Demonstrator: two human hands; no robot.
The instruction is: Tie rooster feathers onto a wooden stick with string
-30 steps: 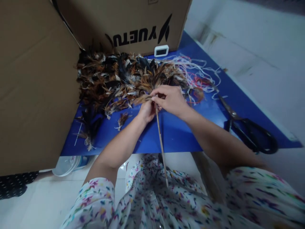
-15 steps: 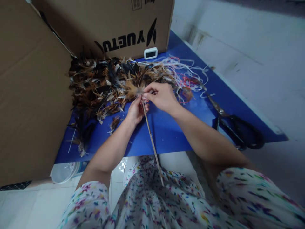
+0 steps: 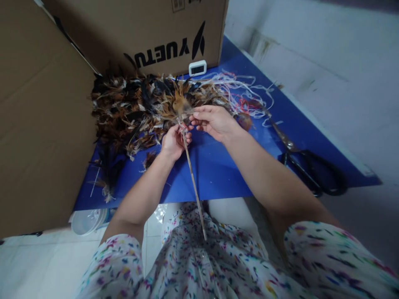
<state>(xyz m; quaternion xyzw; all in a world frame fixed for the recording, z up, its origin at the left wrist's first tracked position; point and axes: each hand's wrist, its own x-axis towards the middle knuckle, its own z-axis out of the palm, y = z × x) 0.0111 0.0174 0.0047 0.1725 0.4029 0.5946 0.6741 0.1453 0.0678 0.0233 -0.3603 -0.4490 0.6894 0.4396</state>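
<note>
Where both hands met half a second ago, I now see a gap: the right hand [image 3: 215, 123] has eased rightward, thumb and forefinger nearly together beside the feather tuft [image 3: 180, 104] — pinching what, I cannot tell. The left hand's [image 3: 173, 143] fingers pinch the stick [image 3: 193, 180] under the tuft, above the blue table [image 3: 224, 176] — reddish binding [image 3: 182, 127] showing clearer.

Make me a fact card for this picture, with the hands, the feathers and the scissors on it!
Left hand: holds a thin stick near its upper end
Right hand: beside the brown tuft at the stick's top; contact unclear
Feather pile: brown and black, on the blue table
Scissors: black handles, right side
Strings: white and red, right of the feather pile
Box: cardboard, behind the feather pile
</note>
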